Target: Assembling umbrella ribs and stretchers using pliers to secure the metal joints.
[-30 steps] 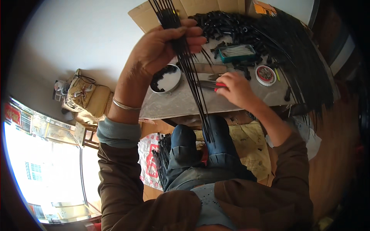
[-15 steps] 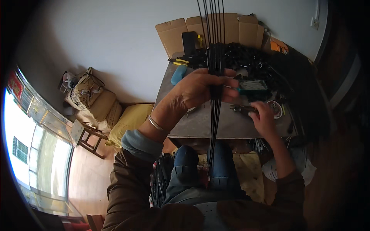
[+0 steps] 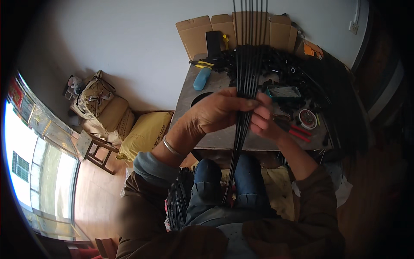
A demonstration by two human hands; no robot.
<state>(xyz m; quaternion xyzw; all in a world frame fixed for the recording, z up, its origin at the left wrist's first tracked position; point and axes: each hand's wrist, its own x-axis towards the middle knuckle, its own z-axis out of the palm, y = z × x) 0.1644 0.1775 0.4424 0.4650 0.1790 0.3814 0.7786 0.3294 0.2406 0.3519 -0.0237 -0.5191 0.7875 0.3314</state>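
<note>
A bundle of long, thin black rods [image 3: 248, 64] stands nearly upright in front of me, its lower ends between my knees. My left hand [image 3: 215, 110] is closed round it about midway, thumb across the front. Against the right side of the bundle, just below the left fingers, my right hand [image 3: 266, 126] has its fingers curled in at the rods; some fingertips are hidden. Red-handled pliers [image 3: 299, 133] lie on the table right of that hand, their jaws partly hidden by it.
On the table [image 3: 215, 140] are a heap of black parts [image 3: 276, 64], a teal tray [image 3: 282, 94] of thin pieces, a round tub [image 3: 307, 118] and a blue case [image 3: 202, 78]. Cardboard [image 3: 194, 34] stands behind. Yellow sacks [image 3: 144, 134] and a wooden stool [image 3: 100, 153] are at left.
My right hand has left the pliers on the table and moved left to the rods. The rods' upper ends have shifted right in view.
</note>
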